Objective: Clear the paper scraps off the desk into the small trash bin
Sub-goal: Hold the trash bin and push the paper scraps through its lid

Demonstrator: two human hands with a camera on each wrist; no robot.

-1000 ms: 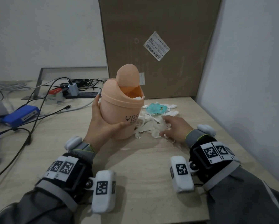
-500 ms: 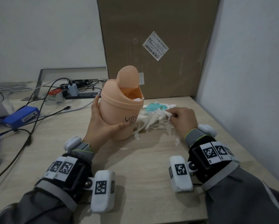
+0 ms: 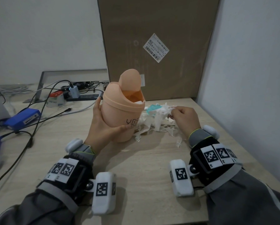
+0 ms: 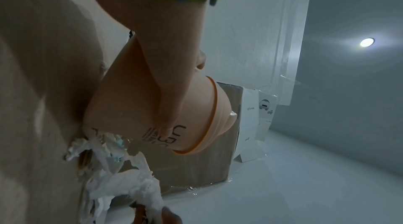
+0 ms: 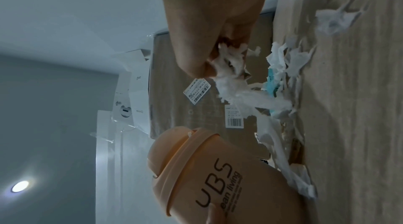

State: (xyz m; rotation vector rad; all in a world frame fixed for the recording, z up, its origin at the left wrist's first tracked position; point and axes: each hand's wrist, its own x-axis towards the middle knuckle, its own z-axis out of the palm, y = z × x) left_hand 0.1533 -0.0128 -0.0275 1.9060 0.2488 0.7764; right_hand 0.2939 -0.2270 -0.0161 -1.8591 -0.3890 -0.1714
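Observation:
A small peach trash bin (image 3: 119, 114) with a swing lid tipped open stands tilted on the desk, its mouth turned right. My left hand (image 3: 102, 127) grips its side; in the left wrist view the thumb lies across the bin (image 4: 135, 112). White paper scraps (image 3: 154, 125) with a teal piece (image 3: 153, 108) lie in a heap right of the bin. My right hand (image 3: 183, 117) pinches a bunch of white scraps (image 5: 229, 65) and holds it just above the heap, strips trailing down. A scrap shows at the bin's mouth.
A tall cardboard box (image 3: 157, 46) stands against the wall behind the heap. The right wall (image 3: 249, 78) runs close along the desk edge. Cables, a power strip (image 3: 80, 98) and a blue device (image 3: 22, 119) crowd the left side. One loose scrap (image 3: 178, 142) lies near my right wrist.
My right hand closed on the scraps and lifted them off the heap, moving back and up. The left hand and bin have stayed in place.

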